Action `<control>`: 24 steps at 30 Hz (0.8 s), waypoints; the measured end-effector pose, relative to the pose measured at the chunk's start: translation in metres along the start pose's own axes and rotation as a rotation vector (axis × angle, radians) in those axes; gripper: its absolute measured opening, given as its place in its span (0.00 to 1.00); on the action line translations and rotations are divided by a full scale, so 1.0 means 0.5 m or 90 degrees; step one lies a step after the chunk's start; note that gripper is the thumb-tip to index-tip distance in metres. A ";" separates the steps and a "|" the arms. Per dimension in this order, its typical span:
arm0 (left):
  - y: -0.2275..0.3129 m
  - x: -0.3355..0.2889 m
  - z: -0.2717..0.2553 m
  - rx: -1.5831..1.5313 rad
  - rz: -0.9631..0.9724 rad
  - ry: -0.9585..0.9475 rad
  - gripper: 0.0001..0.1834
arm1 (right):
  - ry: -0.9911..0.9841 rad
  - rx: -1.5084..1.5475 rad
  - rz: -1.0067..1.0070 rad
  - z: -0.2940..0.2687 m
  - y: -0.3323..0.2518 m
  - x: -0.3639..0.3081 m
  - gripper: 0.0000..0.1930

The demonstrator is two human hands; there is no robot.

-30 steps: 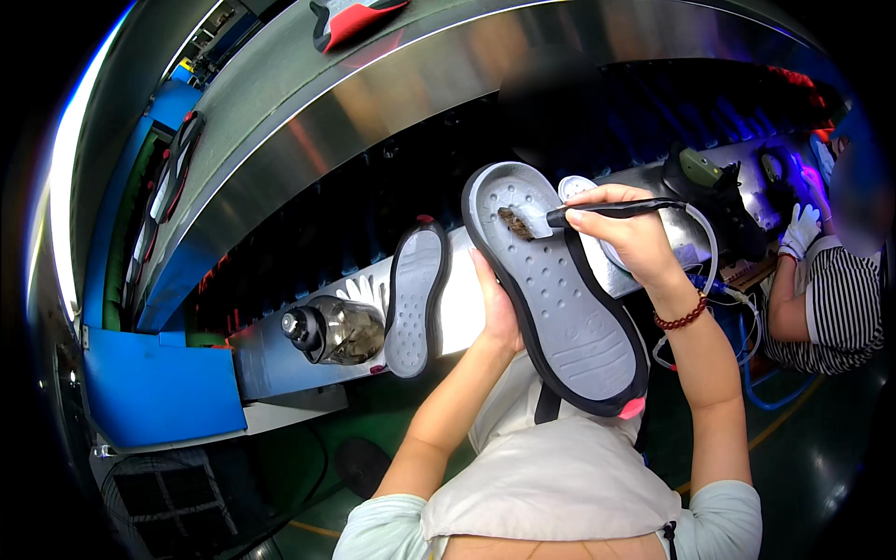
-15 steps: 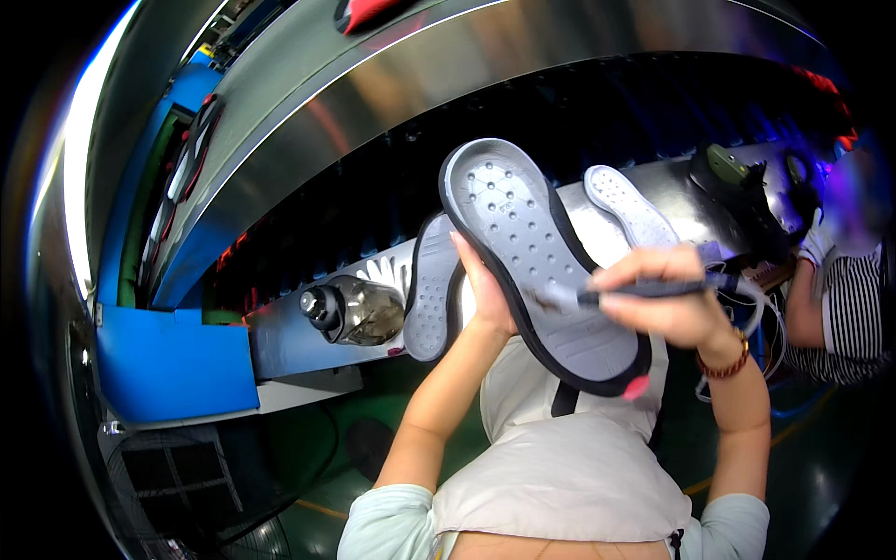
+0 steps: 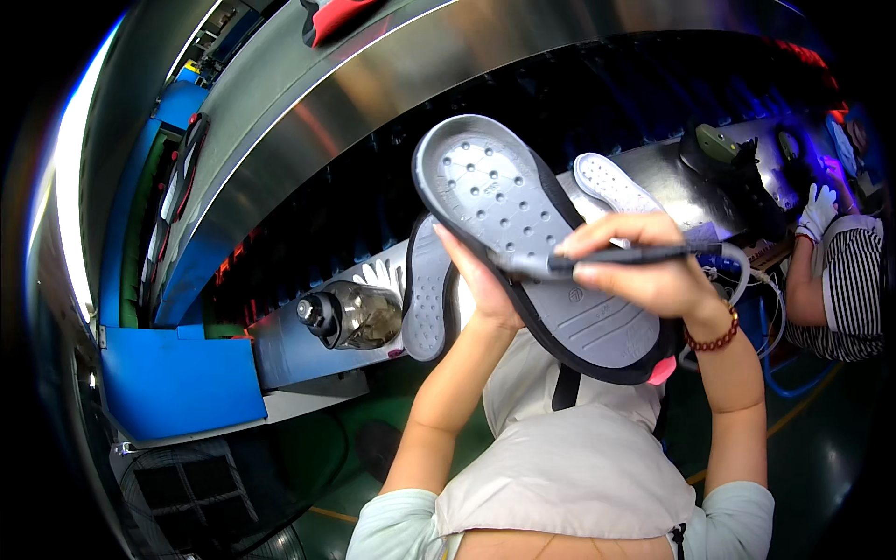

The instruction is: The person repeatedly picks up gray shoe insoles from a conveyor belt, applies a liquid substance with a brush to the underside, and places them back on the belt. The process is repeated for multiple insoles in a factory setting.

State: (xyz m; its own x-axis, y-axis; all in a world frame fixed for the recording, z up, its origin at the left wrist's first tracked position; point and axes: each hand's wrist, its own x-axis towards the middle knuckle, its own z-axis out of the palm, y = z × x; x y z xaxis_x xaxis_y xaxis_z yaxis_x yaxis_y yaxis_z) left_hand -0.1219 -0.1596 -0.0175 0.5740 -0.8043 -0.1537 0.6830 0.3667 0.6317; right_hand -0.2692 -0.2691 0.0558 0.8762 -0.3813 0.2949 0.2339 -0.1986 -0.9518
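A grey shoe sole (image 3: 485,182) with a black raised rim and a pink toe tip is held up before me, its dimpled inner face turned up. My left hand (image 3: 483,289) grips its left edge, fingers partly hidden beneath it. In my right hand (image 3: 649,271) is a black-handled brush (image 3: 616,257), closed in the fingers. Its blurred bristles lie across the left middle of the sole, near the rim. Behind my left hand a second grey sole (image 3: 427,313) rests on the metal ledge.
On the ledge (image 3: 280,345) are a dark clear bottle (image 3: 359,315), white gloves (image 3: 381,274), a white insole (image 3: 611,182) and a dark shoe (image 3: 733,173). A belt (image 3: 252,121) carrying a red-and-black sole (image 3: 338,17) curves above. A co-worker's gloved hand (image 3: 819,213) is at right.
The brush has moved left and slightly up across the sole toward its left rim. The sole's heel has shifted left and up. At right, the co-worker's gloved hand has come up.
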 end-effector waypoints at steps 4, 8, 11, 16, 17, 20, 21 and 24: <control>0.019 0.023 -0.003 -0.004 0.064 -0.039 0.51 | -0.114 0.078 -0.012 -0.004 0.002 -0.019 0.10; 0.038 0.029 0.010 0.001 0.125 -0.039 0.52 | -0.020 0.016 0.014 -0.017 0.006 -0.032 0.08; 0.052 0.028 0.021 0.000 0.148 -0.118 0.52 | -0.142 -0.013 -0.066 -0.023 0.007 -0.035 0.08; 0.073 0.040 0.020 0.032 0.176 -0.038 0.52 | -0.047 0.077 0.002 -0.037 0.007 -0.043 0.10; 0.076 0.044 0.018 0.041 0.184 -0.022 0.52 | -0.050 0.031 0.012 -0.040 0.010 -0.043 0.10; 0.090 0.052 0.011 0.063 0.198 -0.041 0.52 | -0.182 -0.053 -0.105 -0.049 0.011 -0.055 0.10; 0.093 0.053 0.009 0.071 0.201 -0.046 0.51 | -0.174 0.015 -0.115 -0.052 0.010 -0.059 0.11; 0.100 0.054 0.008 0.088 0.211 -0.037 0.51 | 0.000 0.008 -0.065 -0.058 0.012 -0.067 0.12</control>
State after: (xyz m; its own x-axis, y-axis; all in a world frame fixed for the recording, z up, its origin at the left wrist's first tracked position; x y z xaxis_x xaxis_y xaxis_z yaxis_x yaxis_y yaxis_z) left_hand -0.0740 -0.1649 0.0128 0.7242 -0.6796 0.1173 0.3948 0.5480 0.7375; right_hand -0.3095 -0.2835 0.0427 0.8475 -0.3604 0.3897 0.3266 -0.2248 -0.9180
